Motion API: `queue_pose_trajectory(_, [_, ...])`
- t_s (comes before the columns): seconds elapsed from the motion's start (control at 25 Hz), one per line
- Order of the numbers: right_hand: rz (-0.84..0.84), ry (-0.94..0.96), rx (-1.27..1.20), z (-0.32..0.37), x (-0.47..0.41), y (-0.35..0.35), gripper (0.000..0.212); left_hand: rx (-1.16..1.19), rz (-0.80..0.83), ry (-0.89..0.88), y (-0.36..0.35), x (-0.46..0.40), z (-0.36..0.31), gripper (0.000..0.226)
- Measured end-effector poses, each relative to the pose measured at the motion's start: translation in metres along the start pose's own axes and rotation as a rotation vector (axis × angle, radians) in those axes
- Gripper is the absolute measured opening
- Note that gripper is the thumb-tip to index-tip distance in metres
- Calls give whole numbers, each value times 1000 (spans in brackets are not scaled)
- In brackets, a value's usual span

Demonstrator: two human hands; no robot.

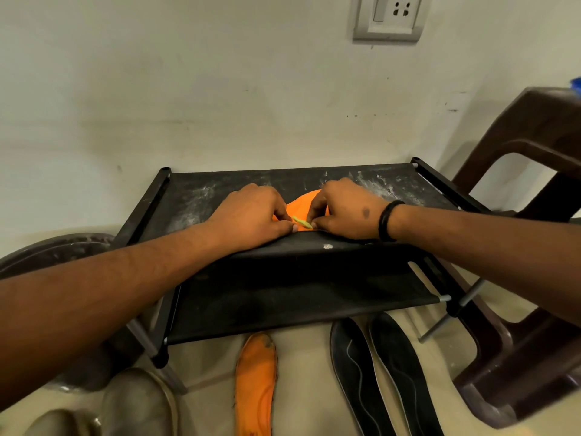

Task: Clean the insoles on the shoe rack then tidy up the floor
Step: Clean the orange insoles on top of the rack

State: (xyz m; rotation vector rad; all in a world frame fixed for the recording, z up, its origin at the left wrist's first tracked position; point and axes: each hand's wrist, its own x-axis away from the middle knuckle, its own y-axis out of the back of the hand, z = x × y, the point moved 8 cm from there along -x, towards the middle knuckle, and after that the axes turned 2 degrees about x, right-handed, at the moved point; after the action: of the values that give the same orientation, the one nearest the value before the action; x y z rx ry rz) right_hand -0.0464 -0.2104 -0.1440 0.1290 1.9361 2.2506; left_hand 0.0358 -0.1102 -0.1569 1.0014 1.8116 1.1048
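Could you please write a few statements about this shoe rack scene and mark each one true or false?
1. Both hands, left hand and right hand, rest on the orange insole on the shoe rack. True.
2. Two black insoles lie on the rack's top shelf. False: they lie on the floor.
3. A second orange insole lies on the floor. True.
4. The right wrist is bare. False: it wears a black band.
5. White dust marks the top shelf. True.
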Motion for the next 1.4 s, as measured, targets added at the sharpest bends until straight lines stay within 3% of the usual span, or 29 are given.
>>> queue_pose_trajectory(0.2, [3,-108,178,-29,-2,7,20,16,-1,19,0,1,0,22])
queue_pose_trajectory(0.4, [17,35,16,5,5,0,17,2,-3,23,0,-1,3,25])
queue_pose_trajectory(0.64, [-6,-112,141,-35,-2,10,18,11,-10,12,1,0,1,23])
queue_pose_trajectory(0.84, [-5,47,34,6,6,0,17,6,-8,-1,1,-1,1,23])
queue_pose_trajectory(1.12, [-19,-140,87,-39,-2,9,18,13,-5,-1,0,-1,1,24])
queue_pose_trajectory(1.32, [-1,0,0,-4,7,2,17,20,-10,-8,0,-1,2,24])
queue_pose_trajectory(1.4, [-6,-34,-3,-17,3,3,16,33,-13,-7,0,-1,1,23])
